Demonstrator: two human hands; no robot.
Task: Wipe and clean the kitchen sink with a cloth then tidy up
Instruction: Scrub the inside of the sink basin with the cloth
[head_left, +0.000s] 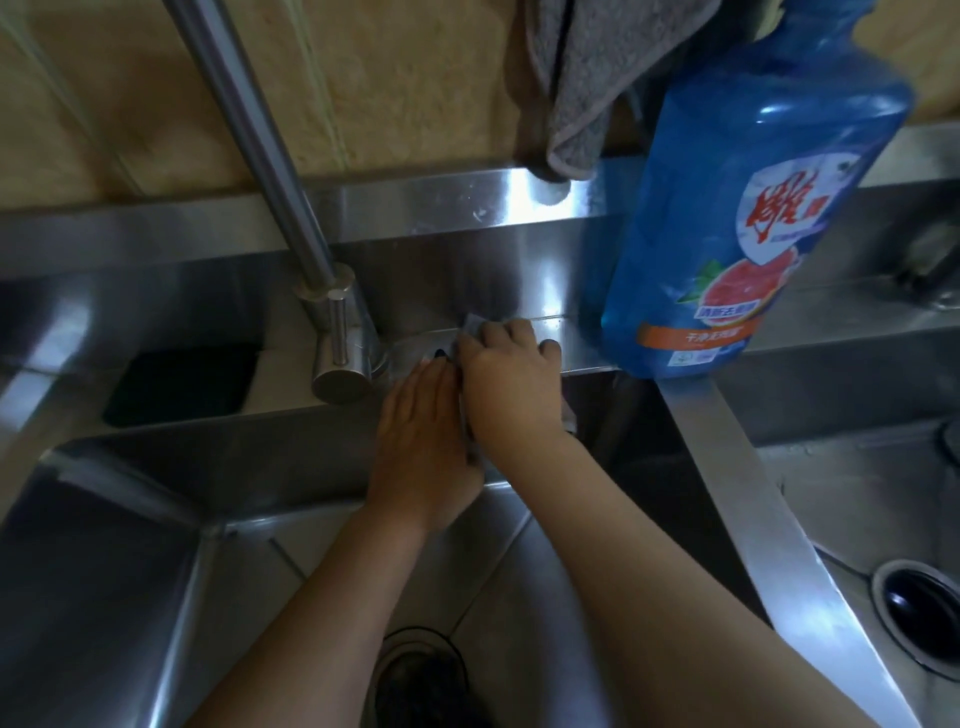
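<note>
A stainless steel sink (156, 519) fills the view, with its drain (421, 670) at the bottom centre. My right hand (511, 384) presses a small grey cloth (475, 326) onto the sink's back ledge, just right of the faucet base (343, 358). Only the cloth's edges show around the hand. My left hand (421, 441) lies flat with straight fingers against the sink's back wall, touching the cloth's lower edge beside the right hand.
A tall blue dish-soap bottle (748, 197) stands on the ledge right of my hands. A grey towel (587, 78) hangs on the wall above. A dark rectangular opening (182, 384) sits left of the faucet. A second basin with its drain (919, 608) lies to the right.
</note>
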